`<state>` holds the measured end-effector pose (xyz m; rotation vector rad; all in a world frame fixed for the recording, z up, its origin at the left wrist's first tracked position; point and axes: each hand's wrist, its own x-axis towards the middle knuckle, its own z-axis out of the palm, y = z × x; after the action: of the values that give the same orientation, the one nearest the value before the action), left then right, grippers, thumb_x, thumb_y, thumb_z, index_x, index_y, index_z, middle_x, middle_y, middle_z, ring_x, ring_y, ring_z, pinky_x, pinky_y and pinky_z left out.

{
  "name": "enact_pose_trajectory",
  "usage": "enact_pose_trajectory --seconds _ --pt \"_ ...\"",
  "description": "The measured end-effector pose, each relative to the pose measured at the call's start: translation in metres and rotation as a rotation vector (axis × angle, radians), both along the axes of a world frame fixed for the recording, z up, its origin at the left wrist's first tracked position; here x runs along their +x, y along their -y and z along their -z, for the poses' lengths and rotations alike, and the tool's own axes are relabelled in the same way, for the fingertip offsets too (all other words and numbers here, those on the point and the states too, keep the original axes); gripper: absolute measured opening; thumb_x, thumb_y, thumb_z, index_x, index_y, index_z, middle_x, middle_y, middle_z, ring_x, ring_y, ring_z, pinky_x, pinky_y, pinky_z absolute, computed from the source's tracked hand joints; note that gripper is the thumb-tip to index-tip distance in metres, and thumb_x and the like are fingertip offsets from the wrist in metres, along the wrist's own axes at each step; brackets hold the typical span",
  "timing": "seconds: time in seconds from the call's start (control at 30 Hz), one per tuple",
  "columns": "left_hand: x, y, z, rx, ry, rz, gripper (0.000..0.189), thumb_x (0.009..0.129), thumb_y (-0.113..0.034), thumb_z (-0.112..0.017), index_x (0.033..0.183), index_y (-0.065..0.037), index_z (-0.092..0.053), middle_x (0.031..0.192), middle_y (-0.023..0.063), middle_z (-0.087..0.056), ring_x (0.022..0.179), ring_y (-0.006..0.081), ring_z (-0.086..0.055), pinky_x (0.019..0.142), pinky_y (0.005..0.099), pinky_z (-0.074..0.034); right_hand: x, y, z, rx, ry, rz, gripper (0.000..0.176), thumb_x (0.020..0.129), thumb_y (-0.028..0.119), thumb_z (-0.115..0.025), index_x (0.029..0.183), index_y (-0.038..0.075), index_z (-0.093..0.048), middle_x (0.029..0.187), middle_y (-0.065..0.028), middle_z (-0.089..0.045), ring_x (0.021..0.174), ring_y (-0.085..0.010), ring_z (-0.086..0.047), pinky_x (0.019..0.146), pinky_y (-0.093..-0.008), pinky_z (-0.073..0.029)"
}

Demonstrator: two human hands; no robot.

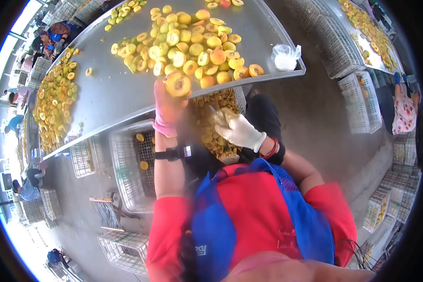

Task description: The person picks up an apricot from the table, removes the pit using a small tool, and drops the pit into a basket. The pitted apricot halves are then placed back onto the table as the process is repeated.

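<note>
My left hand [168, 109], in a pink glove, is closed around a halved yellow peach [178, 85] at the table's near edge. The cut face points up and shows a brown pit hollow. My right hand [235, 128], in a white glove with stained fingers, is closed on a small thin metal tool [212, 108]; its exact kind is hard to make out. Beneath both hands a crate [240, 99] holds many brownish-yellow fruit scraps [216, 136]. Just beyond my left hand, a heap of halved peaches [185, 47] lies on the metal table [105, 94].
A clear plastic bag with white contents [285, 58] sits at the table's right corner. To my left stands a white crate [122, 164] with a few peach pieces. Another fruit pile [56, 101] lies at the table's left end. Other people and stacked crates [336, 47] surround me.
</note>
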<state>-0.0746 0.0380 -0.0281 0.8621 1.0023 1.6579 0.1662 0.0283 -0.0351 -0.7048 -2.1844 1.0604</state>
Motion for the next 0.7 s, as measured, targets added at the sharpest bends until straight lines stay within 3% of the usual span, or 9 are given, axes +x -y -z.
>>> enact_pose_trajectory --seconds 0.1,0.2,0.23,0.27,0.4,0.5,0.53,0.7 --pt "0.029 0.017 -0.031 -0.047 0.025 0.004 0.067 0.098 -0.066 -0.040 0.131 -0.009 -0.054 0.110 0.0137 -0.067 0.070 0.0145 -0.060 0.049 0.0198 -0.041 -0.002 -0.008 -0.007 0.227 -0.004 -0.021 0.021 0.088 0.009 -0.067 0.103 -0.002 -0.058 0.092 -0.0181 -0.062 0.079 -0.0368 -0.066 0.065 -0.0412 -0.053" --pt "0.060 0.033 -0.048 -0.117 -0.027 -0.052 0.070 0.099 -0.068 -0.035 0.129 -0.009 -0.055 0.106 0.0109 -0.068 0.067 0.0107 -0.057 0.047 0.0188 -0.038 -0.003 -0.005 -0.034 0.110 -0.010 0.062 0.023 0.087 0.007 -0.067 0.105 -0.001 -0.057 0.087 -0.0174 -0.062 0.075 -0.0383 -0.065 0.063 -0.0417 -0.052" --pt "0.064 0.035 -0.051 -0.126 -0.056 -0.059 0.068 0.099 -0.067 -0.035 0.129 -0.008 -0.055 0.105 0.0108 -0.068 0.067 0.0108 -0.057 0.048 0.0191 -0.038 -0.006 -0.005 -0.044 0.015 -0.018 0.107 0.024 0.086 0.007 -0.067 0.106 -0.001 -0.055 0.084 -0.0177 -0.063 0.074 -0.0401 -0.065 0.063 -0.0427 -0.051" --pt "0.068 0.038 -0.053 -0.135 -0.084 -0.067 0.067 0.100 -0.066 -0.035 0.128 -0.008 -0.055 0.104 0.0107 -0.068 0.067 0.0109 -0.057 0.049 0.0195 -0.038 -0.008 -0.006 -0.046 0.045 -0.076 0.133 0.027 0.085 0.009 -0.066 0.106 0.002 -0.051 0.076 -0.0188 -0.064 0.073 -0.0435 -0.064 0.062 -0.0449 -0.050" --pt "0.077 0.041 -0.046 -0.053 -0.288 -0.112 0.058 0.105 -0.054 -0.035 0.126 -0.005 -0.056 0.101 0.0105 -0.068 0.069 0.0122 -0.058 0.054 0.0223 -0.043 -0.003 -0.006 -0.048 0.121 0.059 0.155 0.026 0.087 0.015 -0.065 0.103 -0.001 -0.051 0.069 -0.0222 -0.063 0.066 -0.0438 -0.064 0.058 -0.0506 -0.051" --pt "0.088 0.035 -0.039 -0.105 -0.211 -0.207 0.049 0.107 -0.043 -0.037 0.124 -0.002 -0.057 0.098 0.0102 -0.069 0.074 0.0136 -0.060 0.058 0.0250 -0.047 -0.001 -0.003 -0.048 0.149 0.166 0.187 0.027 0.087 0.016 -0.064 0.103 -0.002 -0.050 0.067 -0.0223 -0.063 0.066 -0.0437 -0.064 0.059 -0.0512 -0.051" --pt "0.087 0.036 -0.032 0.036 -0.197 -0.172 0.042 0.106 -0.035 -0.044 0.124 0.001 -0.055 0.106 0.0116 -0.067 0.084 0.0163 -0.063 0.070 0.0276 -0.052 0.000 -0.002 -0.050 0.155 0.189 0.192 0.028 0.087 0.016 -0.064 0.103 -0.002 -0.050 0.067 -0.0223 -0.063 0.066 -0.0439 -0.064 0.059 -0.0512 -0.051" --pt "0.102 0.040 -0.024 0.068 -0.197 -0.231 0.041 0.104 -0.029 -0.055 0.124 0.006 -0.053 0.121 0.0136 -0.061 0.100 0.0198 -0.064 0.092 0.0319 -0.049 0.005 -0.002 -0.042 0.073 0.184 0.148 0.029 0.085 0.013 -0.063 0.105 -0.003 -0.049 0.071 -0.0241 -0.063 0.068 -0.0463 -0.063 0.064 -0.0515 -0.052"
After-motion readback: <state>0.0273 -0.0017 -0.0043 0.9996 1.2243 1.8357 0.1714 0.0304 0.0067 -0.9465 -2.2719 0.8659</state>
